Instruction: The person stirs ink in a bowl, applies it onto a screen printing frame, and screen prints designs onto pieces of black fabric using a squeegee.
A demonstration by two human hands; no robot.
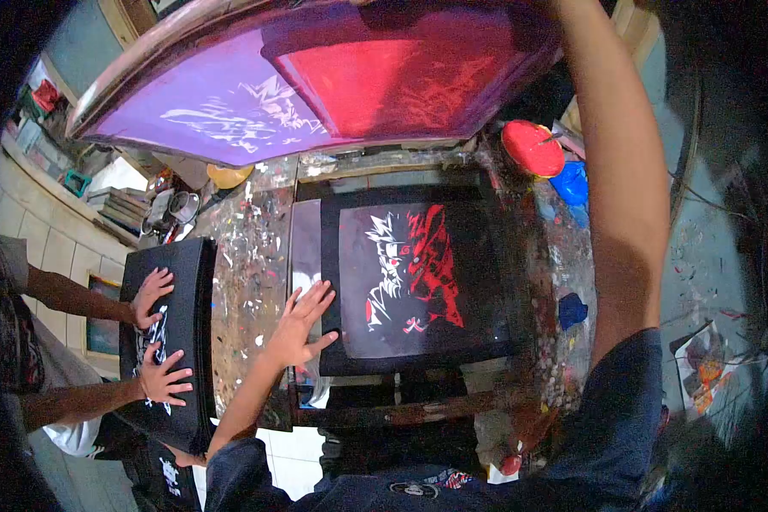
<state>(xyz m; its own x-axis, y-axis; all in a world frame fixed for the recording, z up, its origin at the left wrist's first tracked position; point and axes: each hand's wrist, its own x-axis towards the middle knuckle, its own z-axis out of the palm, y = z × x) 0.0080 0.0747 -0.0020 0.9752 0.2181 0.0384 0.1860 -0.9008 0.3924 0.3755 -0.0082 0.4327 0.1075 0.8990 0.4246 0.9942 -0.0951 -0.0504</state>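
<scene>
Centrally, black rectangular fabric, jagged white-and-red print, writing unreadable | left hand, fingers spread, touching fabric's left edge, gripping nothing | right hand unseen, grip untellable | purple-and-red mesh screen, tilted, far

Raised screen cut off at top, right hand out of view, chest emblem too small to read

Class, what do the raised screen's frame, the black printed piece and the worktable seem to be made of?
Raised screen's frame: probably wood, rough and worn, from its brown, uneven edge.
Black printed piece: likely cloth, mostly matte, judging by its dull black border.
Worktable: perhaps wooden board, stained; heavy paint spatter leaves this open.
</scene>
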